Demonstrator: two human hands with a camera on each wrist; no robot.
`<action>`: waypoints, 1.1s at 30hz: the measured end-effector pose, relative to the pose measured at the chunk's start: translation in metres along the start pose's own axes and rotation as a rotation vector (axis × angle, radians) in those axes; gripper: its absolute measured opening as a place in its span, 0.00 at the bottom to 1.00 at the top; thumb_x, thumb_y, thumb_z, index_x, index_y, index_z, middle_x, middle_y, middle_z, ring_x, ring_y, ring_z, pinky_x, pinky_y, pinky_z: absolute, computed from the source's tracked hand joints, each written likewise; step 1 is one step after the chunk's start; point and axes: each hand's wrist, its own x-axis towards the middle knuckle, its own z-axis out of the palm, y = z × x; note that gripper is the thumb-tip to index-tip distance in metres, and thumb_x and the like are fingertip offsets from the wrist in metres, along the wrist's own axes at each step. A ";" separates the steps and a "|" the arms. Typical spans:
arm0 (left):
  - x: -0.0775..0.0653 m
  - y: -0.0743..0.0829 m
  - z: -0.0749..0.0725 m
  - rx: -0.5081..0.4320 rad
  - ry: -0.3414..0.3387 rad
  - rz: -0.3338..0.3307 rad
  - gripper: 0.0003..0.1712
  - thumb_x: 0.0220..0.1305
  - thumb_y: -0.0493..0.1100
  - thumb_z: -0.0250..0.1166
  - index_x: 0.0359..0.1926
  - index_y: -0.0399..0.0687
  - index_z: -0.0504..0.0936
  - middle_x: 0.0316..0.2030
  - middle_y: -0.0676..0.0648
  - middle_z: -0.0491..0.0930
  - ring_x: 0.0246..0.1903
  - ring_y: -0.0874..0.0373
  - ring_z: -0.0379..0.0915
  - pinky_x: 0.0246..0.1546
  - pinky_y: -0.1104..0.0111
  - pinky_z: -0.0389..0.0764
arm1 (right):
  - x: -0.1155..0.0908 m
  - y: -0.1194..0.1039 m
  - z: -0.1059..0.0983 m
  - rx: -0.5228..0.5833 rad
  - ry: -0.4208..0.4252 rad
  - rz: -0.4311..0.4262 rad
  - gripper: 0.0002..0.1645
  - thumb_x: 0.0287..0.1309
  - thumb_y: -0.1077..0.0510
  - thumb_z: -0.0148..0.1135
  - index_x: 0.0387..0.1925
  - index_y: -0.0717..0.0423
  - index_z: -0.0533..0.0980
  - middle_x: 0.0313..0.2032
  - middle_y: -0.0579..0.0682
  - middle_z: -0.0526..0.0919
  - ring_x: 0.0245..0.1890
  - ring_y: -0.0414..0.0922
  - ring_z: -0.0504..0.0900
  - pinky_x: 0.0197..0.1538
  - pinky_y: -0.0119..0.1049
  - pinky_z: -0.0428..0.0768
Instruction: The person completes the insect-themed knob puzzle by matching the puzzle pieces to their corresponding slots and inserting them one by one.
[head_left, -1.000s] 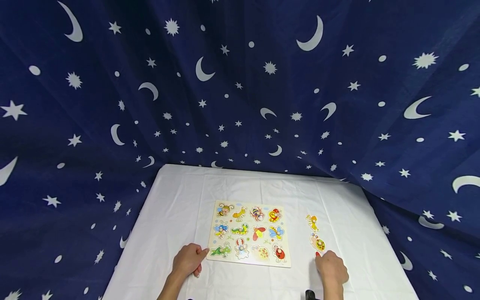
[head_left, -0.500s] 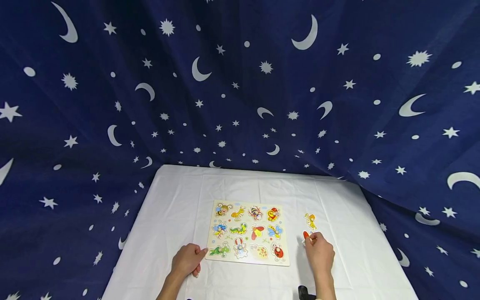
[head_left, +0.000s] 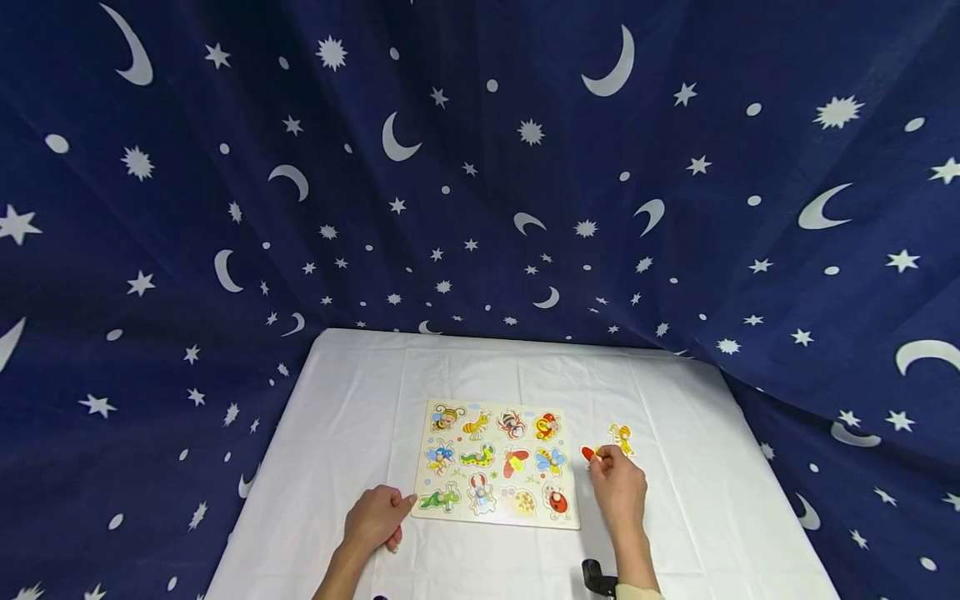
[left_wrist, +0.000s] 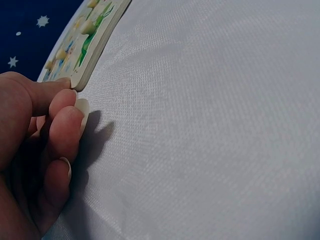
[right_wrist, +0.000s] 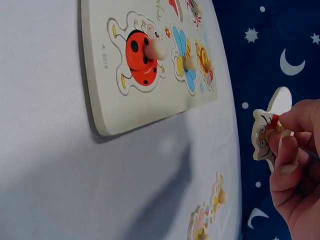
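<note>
A wooden peg puzzle board [head_left: 493, 479] with insect pictures lies on the white table. My left hand [head_left: 377, 517] is at its near left corner, fingers curled, with the thumb and forefinger holding that corner. To the right of the board, my right hand [head_left: 621, 487] pinches a red-winged insect puzzle piece [right_wrist: 262, 135] by its knob, lifted above the cloth and tilted. An orange-and-yellow insect piece [head_left: 621, 437] lies just beyond this hand. A spotted puzzle piece [right_wrist: 197, 225] lies beside it, visible in the right wrist view but hidden by the hand in the head view.
Several knobbed pieces sit in the board, among them a red ladybird [right_wrist: 141, 57]. The spotted-bug spot [head_left: 517, 502] in the near row shows a printed picture without a knob. White cloth [head_left: 360, 383] covers the table, and a dark blue star-patterned curtain [head_left: 480, 167] surrounds it.
My right hand has picked up the red-winged piece from near the spotted one and carried it forward and left towards the board. The left hand has stayed at the board's corner.
</note>
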 end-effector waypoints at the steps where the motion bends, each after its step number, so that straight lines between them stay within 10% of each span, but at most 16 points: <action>1: 0.000 0.000 0.000 0.001 0.000 0.002 0.25 0.65 0.58 0.60 0.17 0.50 0.72 0.05 0.56 0.74 0.03 0.63 0.70 0.14 0.65 0.69 | 0.000 -0.001 0.001 0.005 -0.003 -0.006 0.07 0.46 0.66 0.68 0.30 0.58 0.79 0.19 0.47 0.80 0.20 0.40 0.73 0.28 0.37 0.69; 33: 0.000 0.001 -0.002 -0.011 -0.007 0.001 0.25 0.65 0.58 0.60 0.16 0.50 0.72 0.05 0.55 0.73 0.03 0.62 0.70 0.12 0.65 0.67 | -0.007 -0.020 0.018 0.013 -0.140 0.032 0.12 0.53 0.54 0.70 0.23 0.54 0.76 0.15 0.44 0.75 0.15 0.38 0.67 0.24 0.31 0.64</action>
